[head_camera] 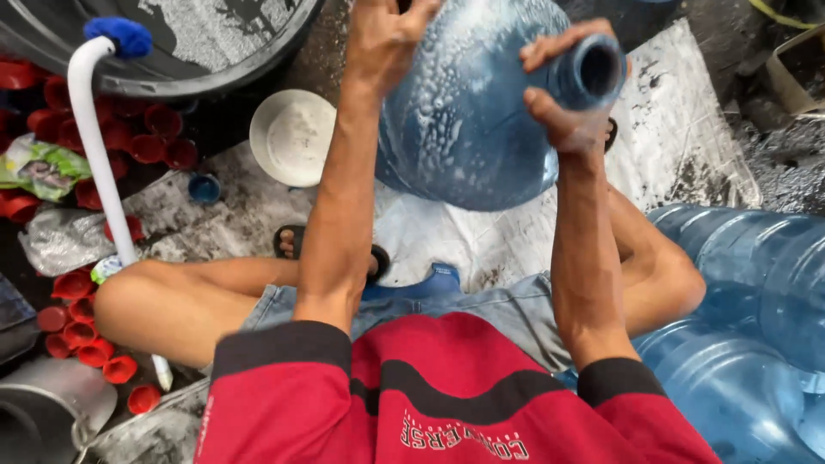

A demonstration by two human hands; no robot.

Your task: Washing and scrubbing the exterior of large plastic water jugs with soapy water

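A large blue water jug (464, 120), wet with soap suds, is lifted on its side above my lap, its open neck pointing right. My left hand (382, 39) presses against the jug's body near its base end at the top. My right hand (563, 94) is wrapped around the jug's neck, thumb and fingers on either side of the mouth. I sit low with bare knees spread, wearing a red and black shirt.
Several blue water jugs (748, 301) lie at my right. Many red bottle caps (86, 335) are scattered at the left beside a white pipe with a blue brush tip (99, 163). A white bowl (292, 137), a big black tub (172, 43) and a metal pot (43, 412) are nearby.
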